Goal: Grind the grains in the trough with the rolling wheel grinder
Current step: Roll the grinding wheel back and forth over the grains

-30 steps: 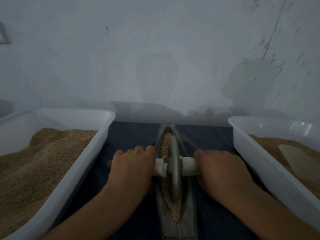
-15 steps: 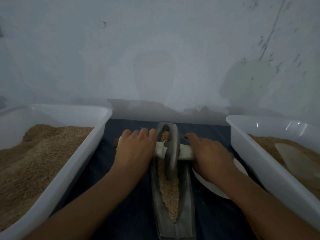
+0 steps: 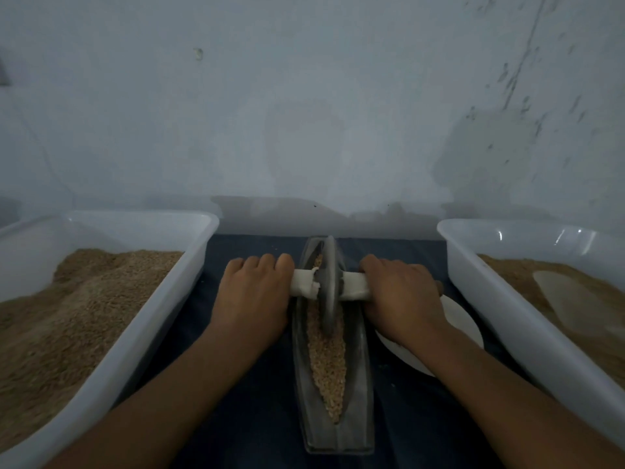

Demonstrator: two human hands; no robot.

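Both hands rolled the wheel point(image 3: 328, 282) to the trough's point(image 3: 355, 418) far end.

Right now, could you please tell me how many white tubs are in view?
2. One tub stands left of the trough, holding brown grain. The other tub stands on the right, also holding grain. Both run past the frame edges; others may lie outside the view.

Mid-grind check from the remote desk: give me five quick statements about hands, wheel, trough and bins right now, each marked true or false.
1. Both hands, left hand and right hand, grip the axle handle. True.
2. The wheel sits at the trough's near end. False: it stands toward the far end.
3. Grains lie in the trough. True.
4. The left bin is empty. False: it holds brown grain.
5. A white plate lies under the right forearm. True.
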